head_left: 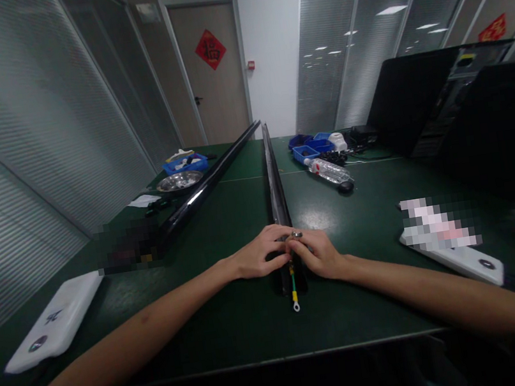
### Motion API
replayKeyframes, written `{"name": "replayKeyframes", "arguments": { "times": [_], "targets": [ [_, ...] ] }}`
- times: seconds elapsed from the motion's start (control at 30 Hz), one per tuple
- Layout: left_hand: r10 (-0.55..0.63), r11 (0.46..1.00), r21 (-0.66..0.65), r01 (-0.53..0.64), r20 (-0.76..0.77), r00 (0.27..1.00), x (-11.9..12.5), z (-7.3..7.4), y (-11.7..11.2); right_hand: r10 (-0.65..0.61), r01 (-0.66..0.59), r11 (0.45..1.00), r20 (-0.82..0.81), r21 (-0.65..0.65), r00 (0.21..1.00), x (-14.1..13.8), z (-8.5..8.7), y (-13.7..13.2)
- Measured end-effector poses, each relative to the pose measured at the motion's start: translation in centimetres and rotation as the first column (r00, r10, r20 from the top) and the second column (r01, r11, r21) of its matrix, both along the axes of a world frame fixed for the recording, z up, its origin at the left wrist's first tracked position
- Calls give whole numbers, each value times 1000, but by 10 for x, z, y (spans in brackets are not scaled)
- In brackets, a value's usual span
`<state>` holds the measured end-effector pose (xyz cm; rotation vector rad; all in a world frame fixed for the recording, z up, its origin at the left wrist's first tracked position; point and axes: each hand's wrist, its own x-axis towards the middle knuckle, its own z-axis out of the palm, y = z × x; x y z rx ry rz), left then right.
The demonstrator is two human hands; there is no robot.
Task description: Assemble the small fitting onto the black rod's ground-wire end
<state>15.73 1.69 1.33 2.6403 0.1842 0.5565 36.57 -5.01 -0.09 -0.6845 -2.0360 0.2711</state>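
Note:
A long black metal profile (278, 190) runs away from me down the middle of the table, its near end under my hands. My left hand (260, 256) reaches over its left side, fingers curled and thumb close to them. From the right, my right hand (319, 253) pinches at the same spot, fingertips touching or nearly touching the left ones. A small shiny metal piece (297, 235) shows at the right fingers; its kind is unclear. Below the fingertips hangs a short green-and-yellow wire (293, 279) with a ring terminal (296, 307). What the fingertips grip is hidden.
Another long black profile (208, 184) lies diagonally on the left. White devices (58, 316) rest at both sides. Behind are a metal bowl (180, 181), blue trays (305, 152) and a plastic bottle (329, 170). Black computer equipment (422, 97) stands at right on the green table (236, 312).

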Motion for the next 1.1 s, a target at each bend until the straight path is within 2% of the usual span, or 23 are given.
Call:
{"name": "replayKeyframes", "arguments": {
  "times": [0.4,0.77,1.1],
  "targets": [
    [17,1000,2,-17,18,1000,1,-3,0,-9,9,1000,-1,-3,1000,0,-1,0],
    [-12,999,43,11,17,1000,0,-3,2,-7,7,1000,-9,-5,1000,0,-2,0],
    [-2,1000,18,2,14,1000,1,0,-1,-7,7,1000,-5,-15,1000,0,-2,0]
  ]
}}
